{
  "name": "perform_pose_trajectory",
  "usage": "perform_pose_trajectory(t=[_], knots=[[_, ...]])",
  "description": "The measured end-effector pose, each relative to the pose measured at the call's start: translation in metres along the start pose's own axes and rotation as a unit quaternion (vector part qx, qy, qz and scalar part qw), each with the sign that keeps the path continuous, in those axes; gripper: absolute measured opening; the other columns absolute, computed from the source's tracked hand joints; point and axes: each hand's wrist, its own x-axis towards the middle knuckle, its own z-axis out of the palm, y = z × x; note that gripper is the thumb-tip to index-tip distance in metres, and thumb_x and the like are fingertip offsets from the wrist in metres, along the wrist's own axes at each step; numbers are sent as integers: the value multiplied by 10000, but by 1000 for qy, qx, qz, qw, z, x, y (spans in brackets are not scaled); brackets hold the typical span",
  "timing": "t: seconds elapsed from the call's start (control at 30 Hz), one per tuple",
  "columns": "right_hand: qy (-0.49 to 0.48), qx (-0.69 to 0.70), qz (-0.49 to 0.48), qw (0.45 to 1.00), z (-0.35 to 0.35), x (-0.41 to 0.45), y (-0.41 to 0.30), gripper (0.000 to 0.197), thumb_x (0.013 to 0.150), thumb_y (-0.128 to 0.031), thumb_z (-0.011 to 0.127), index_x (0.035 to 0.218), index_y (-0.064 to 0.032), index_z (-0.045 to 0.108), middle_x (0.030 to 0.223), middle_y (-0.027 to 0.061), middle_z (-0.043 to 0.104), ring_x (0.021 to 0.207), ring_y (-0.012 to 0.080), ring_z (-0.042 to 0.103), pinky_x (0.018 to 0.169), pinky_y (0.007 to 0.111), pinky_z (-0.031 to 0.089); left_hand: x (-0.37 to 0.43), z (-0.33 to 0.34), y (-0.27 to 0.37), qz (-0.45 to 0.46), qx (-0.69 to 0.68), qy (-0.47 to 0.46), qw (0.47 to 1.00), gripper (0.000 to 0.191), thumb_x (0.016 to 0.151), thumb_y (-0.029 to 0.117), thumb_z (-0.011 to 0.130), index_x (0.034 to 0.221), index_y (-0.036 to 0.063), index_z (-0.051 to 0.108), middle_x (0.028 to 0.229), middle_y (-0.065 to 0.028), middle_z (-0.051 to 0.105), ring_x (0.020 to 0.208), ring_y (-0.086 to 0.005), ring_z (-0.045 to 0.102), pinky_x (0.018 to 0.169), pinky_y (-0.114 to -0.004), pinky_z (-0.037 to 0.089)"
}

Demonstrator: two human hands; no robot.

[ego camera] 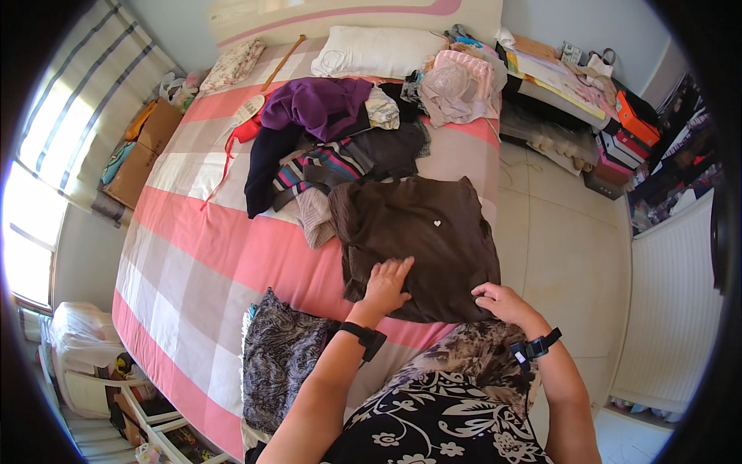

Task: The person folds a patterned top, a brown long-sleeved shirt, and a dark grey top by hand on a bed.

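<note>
A dark brown garment [423,249] with a small white heart on it lies spread on the bed's right edge, in front of me. My left hand [387,285] rests palm down on its lower left part, fingers apart. At its lower right edge is my right hand [503,301], fingers bent and thumb near the cloth; whether it pinches the fabric is unclear. Left of my left forearm lies a folded grey and black paisley-patterned cloth [284,354]. Beyond the brown garment is a heap with a purple garment [319,104], a striped knit [324,165] and a beige ribbed knit [316,216].
The bed [191,255] has a pink, grey and white checked sheet. A white pillow [377,51] and a pile of bras [449,87] lie near the headboard. A wooden stick [283,62] is farther left. Shoe boxes [635,122] stand at the right, a cardboard box [145,151] at the left.
</note>
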Motion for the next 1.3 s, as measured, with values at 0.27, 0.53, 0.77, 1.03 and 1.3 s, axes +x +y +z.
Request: perform_pose_trajectory(t=[0.27,0.53,0.77,1.03,1.3], knots=[[-358,-201,-5,912,-8,-19,-19,369,890,-356,611,1161,-108,656,1099,128,681,1020,297,638,896,375,484,-24,6,-2,85,-158,-499,848,334,758,257,719,1045,93,678,945,-134,688,873,-335,649,753,-415,510],[101,-122,-140,977,-46,113,-33,301,856,-212,653,1094,-29,623,1043,173,636,954,327,633,830,388,507,81,-15,-43,-55,-191,-18,980,275,836,167,651,1088,59,641,1050,-154,639,984,-342,610,847,-407,500],[277,-145,-8,950,-34,195,-1,526,794,-301,723,1231,-74,537,1198,173,606,1087,373,571,927,441,458,116,22,-87,-147,9,64,987,719,782,230,720,1397,78,378,1272,-195,564,1190,-324,534,979,-417,440],[163,339,-155,914,-116,111,-34,232,858,-226,700,1009,-76,607,912,37,651,832,113,603,755,261,499,102,-34,-98,-298,-416,-19,859,253,829,165,724,1031,21,673,891,-26,667,814,-114,601,741,-259,484],[227,422,-221,850,-172,17,-124,188,953,-243,605,1002,-63,628,951,21,664,835,111,630,751,259,505,173,-132,-26,-223,-601,27,767,226,937,193,603,1057,5,642,905,-14,656,797,-94,604,721,-240,490]])
